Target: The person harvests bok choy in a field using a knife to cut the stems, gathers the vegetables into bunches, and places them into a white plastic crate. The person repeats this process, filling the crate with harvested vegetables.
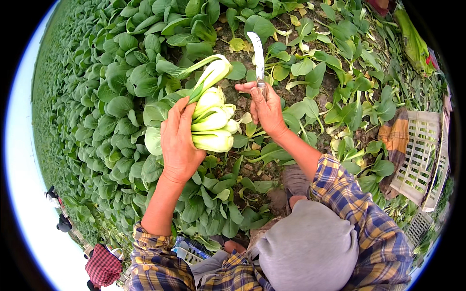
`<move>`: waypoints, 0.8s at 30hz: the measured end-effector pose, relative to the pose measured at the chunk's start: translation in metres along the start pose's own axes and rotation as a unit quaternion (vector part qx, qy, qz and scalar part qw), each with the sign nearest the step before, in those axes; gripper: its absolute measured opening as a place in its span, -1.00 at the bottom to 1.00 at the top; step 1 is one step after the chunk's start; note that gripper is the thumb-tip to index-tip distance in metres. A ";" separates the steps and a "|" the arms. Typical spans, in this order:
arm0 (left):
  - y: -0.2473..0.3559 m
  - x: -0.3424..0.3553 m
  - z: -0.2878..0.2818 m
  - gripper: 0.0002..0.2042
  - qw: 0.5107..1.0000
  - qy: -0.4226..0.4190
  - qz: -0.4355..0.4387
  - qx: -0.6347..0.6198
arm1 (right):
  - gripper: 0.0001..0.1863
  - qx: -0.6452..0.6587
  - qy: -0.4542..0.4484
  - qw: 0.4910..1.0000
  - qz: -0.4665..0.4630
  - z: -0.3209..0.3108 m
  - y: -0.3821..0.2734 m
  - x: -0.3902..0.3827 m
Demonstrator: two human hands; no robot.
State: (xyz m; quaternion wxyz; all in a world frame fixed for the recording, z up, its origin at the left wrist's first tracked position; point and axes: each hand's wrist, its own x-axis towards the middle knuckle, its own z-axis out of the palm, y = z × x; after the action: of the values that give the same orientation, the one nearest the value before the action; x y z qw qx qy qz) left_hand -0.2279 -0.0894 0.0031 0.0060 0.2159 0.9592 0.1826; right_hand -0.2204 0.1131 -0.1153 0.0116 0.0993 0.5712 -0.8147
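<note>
My left hand (180,140) is closed round the leaves of several bok choy heads (209,119), gathered in one bunch. Their pale, cut bases face right, and one head on top lies tilted with its base up. In my right hand (266,107) is a knife (257,53) with a slightly curved blade that points away from me. The fingers wrap its handle and hide most of it. Blade and bunch are apart, with the knife to the right of the bok choy. Bare soil and loose leaves show beneath both hands.
Dense rows of growing bok choy (121,106) fill the left side. Cut leaves (315,72) litter the soil on the right. A white plastic crate (417,155) stands at the right, beside a brown-and-orange cloth (394,138). Another person in a red checked garment (103,266) is at lower left.
</note>
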 end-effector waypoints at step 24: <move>0.089 -0.098 0.017 -0.36 0.684 0.013 -0.306 -0.662 | -0.65 -0.085 -0.015 0.993 -0.086 0.051 -0.059 -0.109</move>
State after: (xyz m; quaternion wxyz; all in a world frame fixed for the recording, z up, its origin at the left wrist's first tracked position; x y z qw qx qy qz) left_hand -0.1014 -0.0496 0.0115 0.1900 -0.1524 0.6017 0.7607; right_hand -0.1291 0.0756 -0.0247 -0.0414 0.0364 0.6448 -0.7623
